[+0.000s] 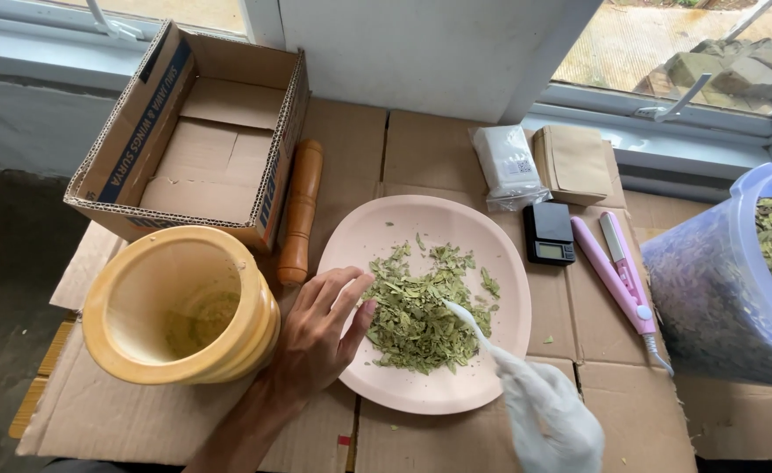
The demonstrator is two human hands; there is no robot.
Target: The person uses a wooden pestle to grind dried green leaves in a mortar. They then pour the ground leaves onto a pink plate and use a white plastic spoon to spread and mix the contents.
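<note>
A pale pink plate (pixel 377 232) holds a heap of dried green leaves (pixel 421 311) at the middle of the cardboard-covered surface. My left hand (pixel 320 333) is bare, fingers apart, resting on the plate's left rim beside the leaves. My right hand (pixel 548 420), in a white glove, grips a white spoon (pixel 467 320) whose tip lies in the leaf heap. A yellow wooden mortar (pixel 180 307) stands just left of my left hand, with some green powder at its bottom.
A wooden pestle (pixel 300 215) lies between the mortar and an open cardboard box (pixel 193 136). Behind the plate are a white packet (pixel 507 162), brown pouches (pixel 572 162), a small black scale (pixel 548 232) and a pink sealer (pixel 624 276). A blue tub of leaves (pixel 736 280) stands right.
</note>
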